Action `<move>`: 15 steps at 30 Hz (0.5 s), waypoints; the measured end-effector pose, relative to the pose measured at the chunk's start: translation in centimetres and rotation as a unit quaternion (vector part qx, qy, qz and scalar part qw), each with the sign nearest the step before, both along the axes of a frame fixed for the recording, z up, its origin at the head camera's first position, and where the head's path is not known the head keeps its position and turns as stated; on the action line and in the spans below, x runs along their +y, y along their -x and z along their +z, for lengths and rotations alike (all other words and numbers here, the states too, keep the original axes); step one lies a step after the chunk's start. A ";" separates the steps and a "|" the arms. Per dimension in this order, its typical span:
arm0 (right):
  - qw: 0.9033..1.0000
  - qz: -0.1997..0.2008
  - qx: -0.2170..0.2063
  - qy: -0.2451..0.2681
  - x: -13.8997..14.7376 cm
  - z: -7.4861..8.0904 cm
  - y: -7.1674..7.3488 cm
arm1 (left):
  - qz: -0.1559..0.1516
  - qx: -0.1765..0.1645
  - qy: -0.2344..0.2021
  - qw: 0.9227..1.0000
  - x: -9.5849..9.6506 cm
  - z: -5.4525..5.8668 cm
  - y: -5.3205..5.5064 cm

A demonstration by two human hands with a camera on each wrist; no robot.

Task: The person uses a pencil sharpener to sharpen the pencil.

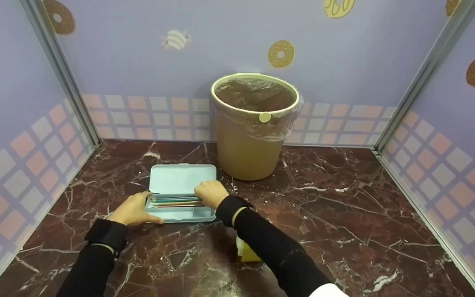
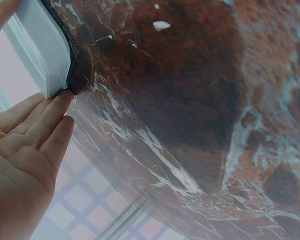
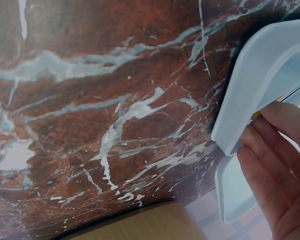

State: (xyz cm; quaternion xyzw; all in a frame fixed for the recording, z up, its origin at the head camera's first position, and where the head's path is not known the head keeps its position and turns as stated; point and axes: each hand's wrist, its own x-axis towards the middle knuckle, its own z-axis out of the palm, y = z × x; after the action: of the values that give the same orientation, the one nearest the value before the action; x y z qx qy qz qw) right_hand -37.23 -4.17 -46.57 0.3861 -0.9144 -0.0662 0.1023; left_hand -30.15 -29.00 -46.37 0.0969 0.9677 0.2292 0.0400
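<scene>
A light-blue pencil case [image 1: 179, 215] lies on the dark marbled table, its lid [image 1: 183, 178] swung back. Several pencils [image 1: 175, 203], some teal and some orange-brown, lie lengthwise inside it. My left hand [image 1: 135, 210] holds the case's left end, thumb at the front edge and fingers at the back. In the left wrist view, those fingers [image 2: 55, 110] touch the case's outer wall. At the right end, my right hand [image 1: 212, 194] pinches the end of a pencil. The right wrist view shows only a small orange end [image 3: 256, 115] of it between thumb and finger.
A tan bin [image 1: 250, 152] with a clear plastic liner stands behind the case, to its right. A yellow object [image 1: 250, 255] sits partly hidden under my right forearm. Small pale crumbs dot the table near the bin. Patterned walls enclose the back and sides.
</scene>
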 end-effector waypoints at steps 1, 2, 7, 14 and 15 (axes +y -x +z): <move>1.000 -0.001 -0.001 -0.001 0.0 0.0 0.0 | 0.001 0.000 0.001 1.000 0.0 0.0 0.0; 1.000 -0.002 -0.003 -0.002 0.1 0.0 0.0 | 0.001 -0.001 0.001 1.000 0.1 0.0 0.0; 1.000 -0.005 -0.007 -0.005 0.2 0.0 0.0 | 0.000 -0.005 -0.005 1.000 0.2 0.0 0.1; 1.000 -0.003 -0.015 -0.011 0.3 0.2 -0.1 | 0.000 -0.003 -0.006 1.000 0.1 -0.2 0.2; 1.000 -0.001 -0.018 -0.009 0.3 0.3 -0.1 | 0.000 -0.004 -0.008 1.000 0.1 -0.2 0.2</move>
State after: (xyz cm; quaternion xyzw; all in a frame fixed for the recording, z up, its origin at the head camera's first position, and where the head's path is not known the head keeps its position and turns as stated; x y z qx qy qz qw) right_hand -37.10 -3.83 -46.24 0.3867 -0.9160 -0.0672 0.0824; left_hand -30.38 -28.94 -46.56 0.0965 0.9657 0.2370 0.0432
